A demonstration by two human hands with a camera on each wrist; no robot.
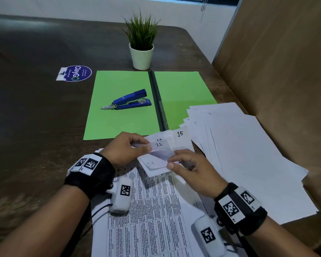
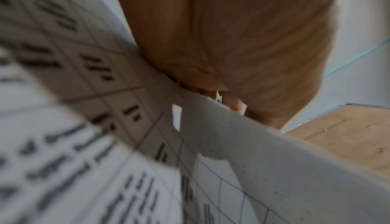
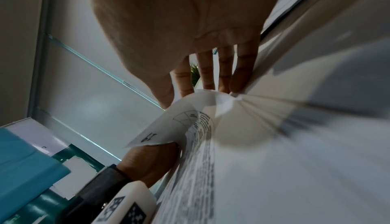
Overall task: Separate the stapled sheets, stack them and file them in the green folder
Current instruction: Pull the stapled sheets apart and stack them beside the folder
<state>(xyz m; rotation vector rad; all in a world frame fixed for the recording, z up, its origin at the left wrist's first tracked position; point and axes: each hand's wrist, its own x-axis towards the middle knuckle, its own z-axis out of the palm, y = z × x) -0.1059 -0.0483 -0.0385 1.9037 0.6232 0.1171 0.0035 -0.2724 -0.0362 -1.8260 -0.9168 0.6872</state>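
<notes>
From the head view, your left hand (image 1: pixel 125 148) pinched the folded-back corners of the stapled sheets (image 1: pixel 157 154), just on the near side of the green folder (image 1: pixel 119 106), and your right hand (image 1: pixel 190 166) pinched the same corner from the other side. The folder lay open with the blue stapler (image 1: pixel 127 102) resting on its left leaf, and the loose sheets (image 1: pixel 248 154) fanned out to the right of the folder's near edge, overlapping its right leaf. To do this step well, you would probably have wanted to keep both pinches close to the staple and peel one sheet at a time, so the paper tore as little as possible; the remover tip on the stapler looked like the safer tool. The staple itself could not be made out here.

From the left wrist view, the palm filled most of the picture and the printed sheet (image 2: pixel 84 127) was blurred; your fingertips were hidden behind the paper edge, so the grip could not be confirmed there.

From the right wrist view, your right fingers (image 3: pixel 242 71) were closed on a crumpled corner where the sheets bunched, and the left thumb (image 3: pixel 147 157) held a curled corner numbered in pen. The folder was out of sight.
</notes>
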